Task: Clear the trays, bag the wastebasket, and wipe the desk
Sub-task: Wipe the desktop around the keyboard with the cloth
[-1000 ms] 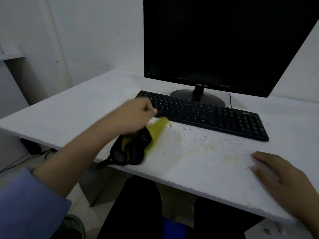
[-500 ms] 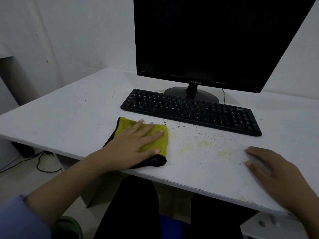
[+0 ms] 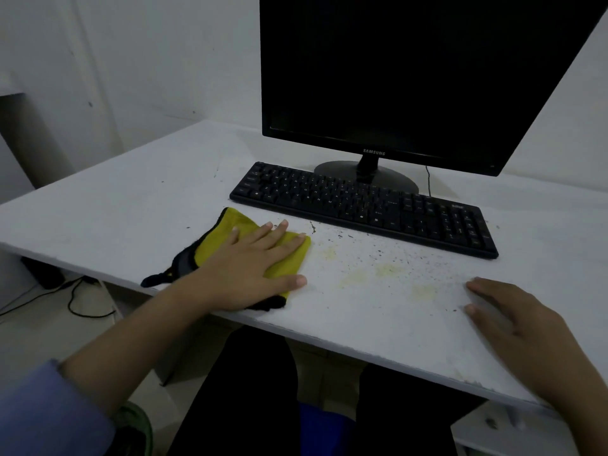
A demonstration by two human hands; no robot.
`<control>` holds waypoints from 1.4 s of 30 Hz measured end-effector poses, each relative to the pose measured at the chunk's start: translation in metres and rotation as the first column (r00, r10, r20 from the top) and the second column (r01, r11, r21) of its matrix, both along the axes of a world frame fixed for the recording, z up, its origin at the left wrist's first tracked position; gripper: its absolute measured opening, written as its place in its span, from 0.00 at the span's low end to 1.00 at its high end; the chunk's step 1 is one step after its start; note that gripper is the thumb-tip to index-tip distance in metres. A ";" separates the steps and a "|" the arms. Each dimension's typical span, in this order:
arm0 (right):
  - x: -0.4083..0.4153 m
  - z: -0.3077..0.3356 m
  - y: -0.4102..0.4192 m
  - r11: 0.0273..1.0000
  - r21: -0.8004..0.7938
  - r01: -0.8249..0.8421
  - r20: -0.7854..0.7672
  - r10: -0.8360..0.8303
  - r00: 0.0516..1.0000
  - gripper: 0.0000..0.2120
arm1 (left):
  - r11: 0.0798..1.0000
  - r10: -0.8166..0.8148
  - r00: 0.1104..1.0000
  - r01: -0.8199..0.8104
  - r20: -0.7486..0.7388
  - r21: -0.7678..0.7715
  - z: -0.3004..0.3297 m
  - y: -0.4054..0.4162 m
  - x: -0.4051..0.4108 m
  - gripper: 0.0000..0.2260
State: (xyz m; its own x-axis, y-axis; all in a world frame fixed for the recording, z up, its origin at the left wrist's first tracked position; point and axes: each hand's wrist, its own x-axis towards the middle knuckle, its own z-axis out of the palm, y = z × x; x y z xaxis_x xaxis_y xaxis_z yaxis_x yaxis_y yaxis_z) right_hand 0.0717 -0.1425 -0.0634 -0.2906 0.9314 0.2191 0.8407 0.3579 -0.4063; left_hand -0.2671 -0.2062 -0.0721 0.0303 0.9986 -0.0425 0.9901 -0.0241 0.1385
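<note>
1. Flat-palmed, the left hand (image 3: 250,271) presses its spread, straight fingers down on the folded yellow microfibre cloth with black edging (image 3: 289,258); nothing is pinched. The right hand (image 3: 523,327) rests on the white desk top (image 3: 131,205) well to the right, fingers loosely extended and holding nothing.
2. The cloth lies near the desk's front edge, just in front of the left end of the black keyboard (image 3: 362,205).
3. Dark crumbs (image 3: 394,255) and pale yellowish stains (image 3: 388,269) lie between the two hands. A fast sweep rightward would likely push the crumbs under the keyboard or off the front edge onto the person's lap.
4. The stains look dried on, so a light pass may only smear them.
5. A black tail of the cloth trails at the edge and could drag it off the desk.
6. The cloth's long axis runs from the near left to the far right, its leading yellow edge pointing toward the mess.
</note>
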 end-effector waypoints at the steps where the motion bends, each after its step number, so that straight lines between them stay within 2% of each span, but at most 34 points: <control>1: 0.000 0.000 0.000 1.000 0.001 0.000 0.002 0.000 1.000 0.18 | 1.000 0.009 1.000 -0.009 0.000 0.001 -0.001 -0.004 -0.002 0.33; 5: 0.001 0.000 -0.001 1.000 0.005 -0.007 0.014 0.007 1.000 0.18 | 0.999 0.026 0.999 -0.027 0.042 0.029 -0.005 -0.024 -0.010 0.33; 8: 0.000 0.000 -0.002 1.000 0.012 -0.010 0.007 0.010 1.000 0.17 | 0.989 0.132 0.988 -0.136 0.073 0.052 -0.006 -0.024 -0.018 0.33; 10: 0.000 0.000 -0.001 1.000 0.017 -0.012 0.014 0.012 1.000 0.17 | 0.975 0.219 0.974 -0.222 0.064 0.031 -0.002 -0.011 -0.022 0.29; 12: 0.000 -0.001 0.000 1.000 0.028 -0.011 0.023 0.010 1.000 0.17 | 0.970 0.238 0.970 -0.240 0.053 0.027 0.002 0.006 -0.019 0.26; 16: -0.001 0.000 0.000 1.000 0.024 -0.006 0.017 0.005 1.000 0.17 | 0.982 0.186 0.981 -0.187 0.055 0.008 0.004 0.024 -0.009 0.25; 22: 0.000 0.000 0.003 0.999 0.039 -0.017 0.011 0.017 1.000 0.16 | 0.994 0.106 0.993 -0.107 0.043 0.024 -0.001 0.007 0.011 0.25; 25: 0.001 -0.001 0.003 0.999 0.030 -0.026 0.025 0.025 0.999 0.16 | 0.998 0.010 0.999 -0.013 0.049 0.058 -0.005 -0.013 0.020 0.31; 27: 0.003 -0.003 0.003 1.000 0.022 -0.016 0.044 0.015 0.999 0.16 | 0.998 -0.042 0.989 0.036 0.141 0.046 -0.002 -0.020 0.018 0.33; 29: -0.002 -0.001 0.002 0.996 0.089 -0.022 0.093 0.014 0.996 0.15 | 0.997 -0.038 0.911 0.007 0.410 0.077 0.009 -0.023 0.010 0.29; 30: -0.008 0.001 0.000 0.986 0.158 -0.047 0.107 0.030 0.994 0.15 | 0.987 -0.013 0.837 -0.075 0.547 0.139 0.015 -0.023 0.003 0.26; 31: -0.021 0.006 -0.003 0.972 0.220 -0.083 0.082 0.066 0.994 0.16 | 0.948 0.003 0.784 -0.200 0.621 0.248 0.018 -0.023 -0.005 0.22; 32: -0.040 0.012 -0.010 0.961 0.248 -0.124 0.023 0.122 0.992 0.17 | 0.862 0.024 0.790 -0.326 0.612 0.388 0.021 -0.024 -0.015 0.17; 34: -0.087 0.023 -0.026 0.938 0.192 -0.287 -0.109 0.311 0.944 0.19 | 0.677 0.156 0.855 -0.457 0.494 0.576 0.021 -0.026 -0.040 0.09; 35: -0.114 0.028 -0.034 0.904 0.152 -0.400 -0.117 0.419 0.901 0.20 | 0.647 0.221 0.862 -0.479 0.456 0.593 0.018 -0.027 -0.052 0.06; 38: -0.185 0.029 -0.044 0.777 0.018 -0.629 0.011 0.629 0.778 0.25 | 0.694 0.284 0.860 -0.490 0.425 0.528 0.002 -0.029 -0.084 0.04; 40: -0.217 0.022 -0.046 0.770 -0.096 -0.630 0.128 0.638 0.760 0.31 | 0.721 0.267 0.844 -0.496 0.465 0.485 -0.002 -0.031 -0.093 0.07; 42: -0.236 0.010 -0.047 0.809 -0.211 -0.548 0.244 0.587 0.772 0.38 | 0.758 0.259 0.820 -0.500 0.510 0.419 -0.003 -0.031 -0.094 0.16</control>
